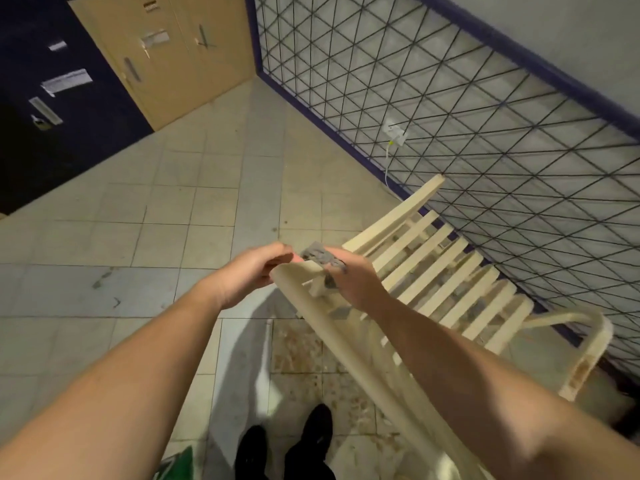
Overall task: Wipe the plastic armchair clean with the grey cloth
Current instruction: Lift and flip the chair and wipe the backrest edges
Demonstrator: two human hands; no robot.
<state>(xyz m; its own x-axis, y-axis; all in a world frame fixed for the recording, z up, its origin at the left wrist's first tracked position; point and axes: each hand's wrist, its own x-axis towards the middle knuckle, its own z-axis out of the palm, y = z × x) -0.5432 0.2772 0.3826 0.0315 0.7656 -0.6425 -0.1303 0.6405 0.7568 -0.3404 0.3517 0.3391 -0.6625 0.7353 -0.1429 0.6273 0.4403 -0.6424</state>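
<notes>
Gripping top rail end of plastic armchair (433, 268), left hand (256, 271) steadies it; right hand (349, 278) clutches grey cloth (320, 256) against same corner. Chair looks tipped, so grip slips = falls onto railing (485, 116). Slats probably get skipped.

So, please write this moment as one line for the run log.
right hand: holds grey cloth on armchair corner | left hand: grips same corner | step: wiping

head cam | looks fwd+down | close over hands (294, 271) | tilted
</notes>
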